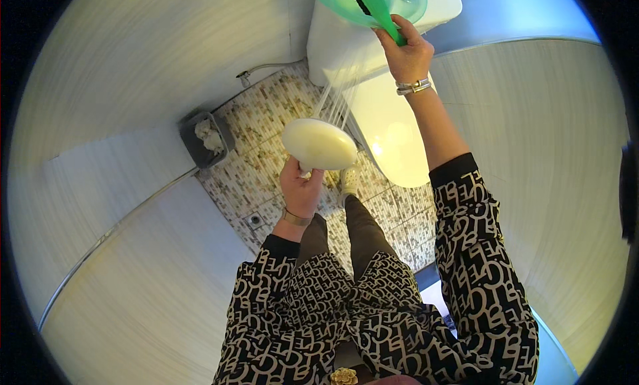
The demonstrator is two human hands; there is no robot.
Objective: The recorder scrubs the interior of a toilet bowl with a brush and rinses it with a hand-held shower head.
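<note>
My right hand [407,57] is closed on a green brush [379,13] by its handle, the surest hold for something seemingly light, stiff and slippery when wet, over a green basin [331,2] at the white toilet tank [326,49]. My left hand [301,193] grips a spraying white showerhead [319,145] just beneath its smooth head.

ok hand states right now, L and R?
Left hand: closed, holding the white shower head, which is spraying water.
Right hand: closed, holding the green brush by its handle.
</note>
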